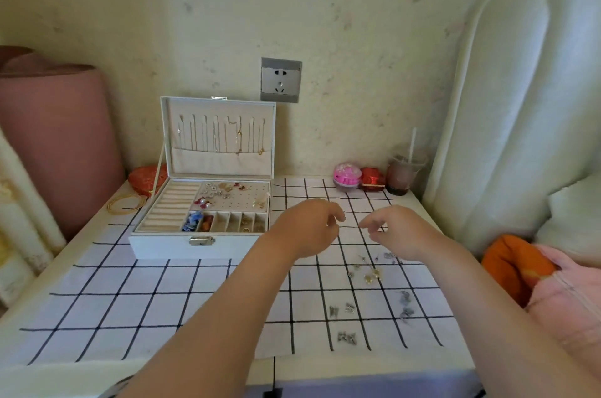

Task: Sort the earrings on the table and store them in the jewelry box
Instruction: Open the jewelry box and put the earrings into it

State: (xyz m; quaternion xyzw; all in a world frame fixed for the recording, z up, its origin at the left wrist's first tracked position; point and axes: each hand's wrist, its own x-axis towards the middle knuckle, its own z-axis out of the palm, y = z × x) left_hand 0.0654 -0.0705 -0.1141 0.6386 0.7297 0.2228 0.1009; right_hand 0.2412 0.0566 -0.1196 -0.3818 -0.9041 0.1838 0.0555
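table (85,235) | jewelry box (162,246) open, back left, stud panel part filled | left hand (309,228), right hand (398,233) raised, each grip loosely curled, can't tell if pinching | earrings (369,275) scattered under right hand | I'd match pairs first, pinch by the post

Both bare forearms are reaching forward, the left forearm (211,316) angling up from the lower left and the right forearm (487,300) from the lower right. The left hand (309,228) and right hand (396,231) are hovering close together, backs up, fingers loosely curled and fingertips pointing toward each other. Whether either is pinching anything is too small to tell.
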